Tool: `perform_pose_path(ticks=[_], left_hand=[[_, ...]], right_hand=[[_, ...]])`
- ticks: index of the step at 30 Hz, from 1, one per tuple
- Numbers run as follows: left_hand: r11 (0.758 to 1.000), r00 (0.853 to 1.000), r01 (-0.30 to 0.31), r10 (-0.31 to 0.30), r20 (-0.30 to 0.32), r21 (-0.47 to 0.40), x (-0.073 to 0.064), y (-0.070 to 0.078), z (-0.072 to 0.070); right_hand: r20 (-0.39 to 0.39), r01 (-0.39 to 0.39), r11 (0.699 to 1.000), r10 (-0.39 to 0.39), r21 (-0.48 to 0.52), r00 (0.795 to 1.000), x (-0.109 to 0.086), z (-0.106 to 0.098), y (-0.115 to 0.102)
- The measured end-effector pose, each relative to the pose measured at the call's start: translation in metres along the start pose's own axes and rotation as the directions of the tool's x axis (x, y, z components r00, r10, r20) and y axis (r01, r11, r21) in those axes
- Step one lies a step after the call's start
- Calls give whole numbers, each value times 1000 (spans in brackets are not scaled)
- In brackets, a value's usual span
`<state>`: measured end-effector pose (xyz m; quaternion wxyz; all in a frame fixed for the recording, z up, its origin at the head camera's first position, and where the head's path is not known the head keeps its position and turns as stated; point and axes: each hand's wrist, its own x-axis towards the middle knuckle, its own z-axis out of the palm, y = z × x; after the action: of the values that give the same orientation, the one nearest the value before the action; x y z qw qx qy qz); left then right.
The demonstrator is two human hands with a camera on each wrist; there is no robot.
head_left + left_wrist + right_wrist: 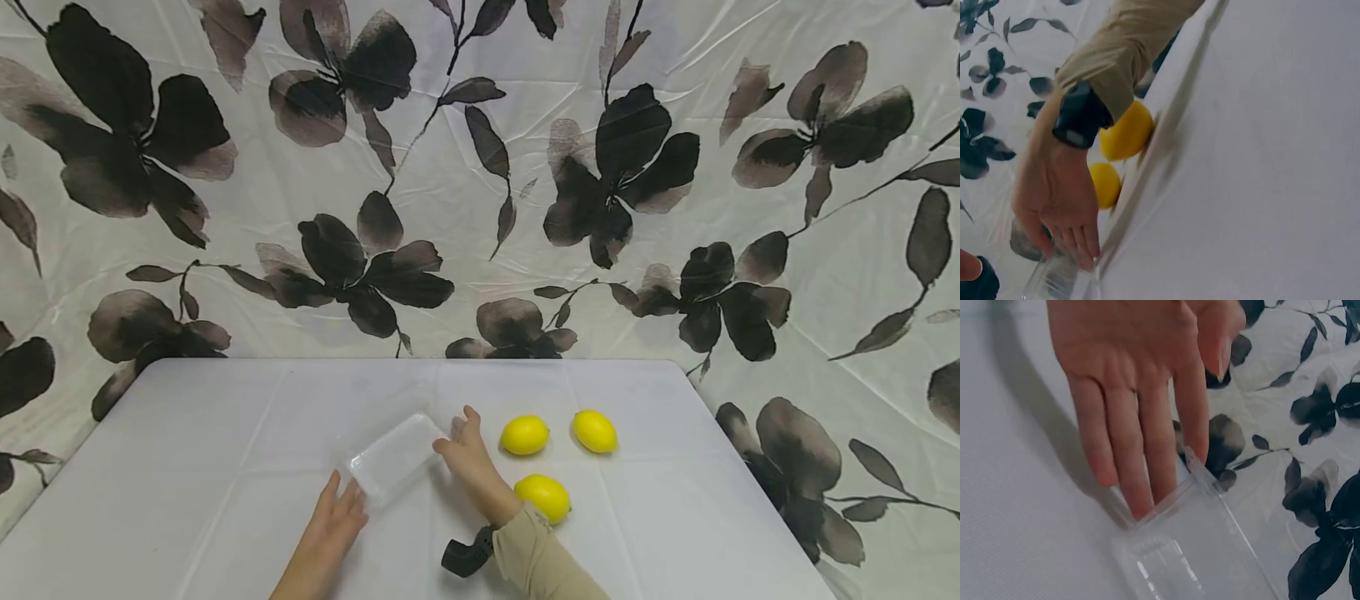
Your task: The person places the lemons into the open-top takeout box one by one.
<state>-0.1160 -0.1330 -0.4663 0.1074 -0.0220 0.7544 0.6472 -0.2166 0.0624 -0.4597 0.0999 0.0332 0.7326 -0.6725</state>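
Note:
A clear plastic container (396, 457) lies at a slant on the white table between the two hands. My left hand (330, 523) is at its near left corner, fingers extended. At its right end, my right hand (477, 468) touches the container with fairly straight fingers. In the right wrist view, the right hand's fingers (1129, 437) lie along the edge of the see-through container (1191, 531). The left wrist view shows the right hand (1063, 187) reaching down to the container (1060, 278). The left hand's grip is mostly out of that view.
Three yellow lemons lie right of the container: one lemon (524, 435) near the right hand, another (595, 431) farther right, a third (544, 498) partly behind the right sleeve (543, 554). A black device (467, 557) is at the right wrist. Floral cloth (487, 208) hangs behind the table (187, 433).

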Motion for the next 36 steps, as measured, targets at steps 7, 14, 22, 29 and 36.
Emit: perform_pose_path(ticks=[7,14,22,29,36], left_hand=[[998,999,46,-45,15,-47,-12,-3,5],[993,999,6,-2,35,-117,-9,-6,-17],[956,990,100,-68,124,-274,-9,-14,-16],[942,958,146,-58,282,-303,-19,-21,-13],[971,938,-21,102,332,-239,-36,-16,-4]], right_hand=[[-33,19,997,-16,76,999,1,-1,-1],[-18,-23,991,26,134,999,4,-5,-3],[-23,-50,994,53,95,998,0,-8,-8],[-28,-82,994,84,70,996,-4,-8,-17],[-22,-120,993,119,-9,993,-11,-10,-25]])
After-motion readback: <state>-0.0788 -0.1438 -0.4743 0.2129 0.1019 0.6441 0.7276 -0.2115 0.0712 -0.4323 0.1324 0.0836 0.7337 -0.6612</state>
